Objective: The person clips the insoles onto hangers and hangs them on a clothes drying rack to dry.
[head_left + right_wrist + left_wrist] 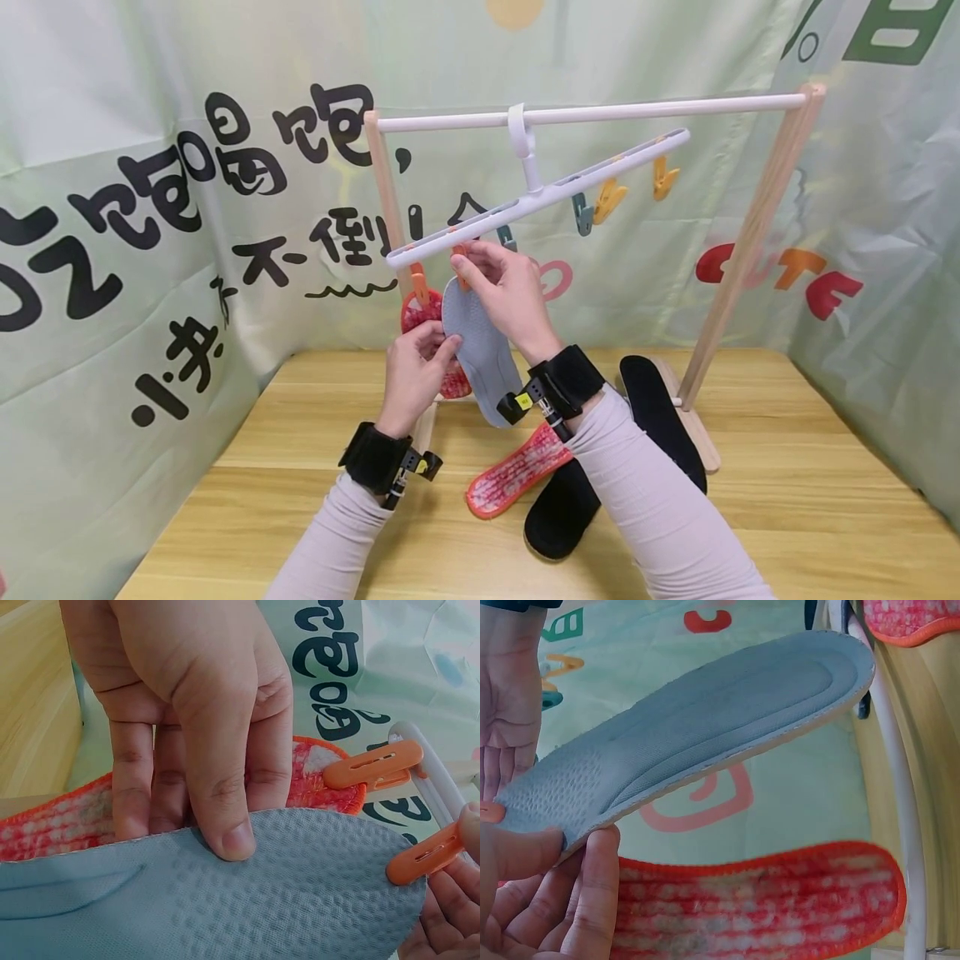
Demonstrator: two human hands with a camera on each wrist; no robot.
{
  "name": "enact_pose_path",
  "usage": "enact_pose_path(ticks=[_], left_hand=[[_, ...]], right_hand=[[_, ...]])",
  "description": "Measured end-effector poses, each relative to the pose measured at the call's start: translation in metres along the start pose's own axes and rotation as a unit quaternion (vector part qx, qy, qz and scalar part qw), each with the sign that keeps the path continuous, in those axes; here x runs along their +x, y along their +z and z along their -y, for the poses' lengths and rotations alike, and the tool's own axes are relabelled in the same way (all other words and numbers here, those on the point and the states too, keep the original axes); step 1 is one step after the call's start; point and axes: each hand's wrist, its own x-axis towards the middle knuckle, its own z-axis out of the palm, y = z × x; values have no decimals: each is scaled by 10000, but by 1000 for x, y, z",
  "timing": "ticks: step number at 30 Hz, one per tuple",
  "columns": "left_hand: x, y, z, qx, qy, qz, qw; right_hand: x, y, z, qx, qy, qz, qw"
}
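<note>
My left hand (416, 375) pinches the side edge of a grey insole (483, 358) between thumb and fingers. At the insole's upper end, my right hand (510, 296) holds an orange clip (427, 853) with thumb and fingers. The clip's jaws lie over the insole's tip. This clip hangs from a white hanger (531, 171), tilted low toward the left. Behind the grey insole, a red-and-white patterned insole (780, 900) hangs from another orange clip (375, 765) at the hanger's low end. Part of that red insole is hidden by my left hand and the grey insole.
The hanger hooks over a rod (660, 109) on a wooden stand (750, 233). Yellow clips (609, 200) and blue-grey clips (581, 215) dangle along it. On the table (300, 500) lie another red insole (517, 471) and two black insoles (558, 517), partly under my right forearm.
</note>
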Motion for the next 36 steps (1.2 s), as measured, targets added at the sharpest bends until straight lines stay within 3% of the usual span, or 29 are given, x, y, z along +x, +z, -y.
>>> enact_pose_path(ticks=[14, 36], left_hand=[[2, 3, 4, -51, 27, 154, 9999], [-1, 8, 5, 566, -98, 89, 9983]], right_hand=[[-2, -3, -4, 261, 63, 25, 9996], [-8, -16, -11, 366, 88, 328, 9988]])
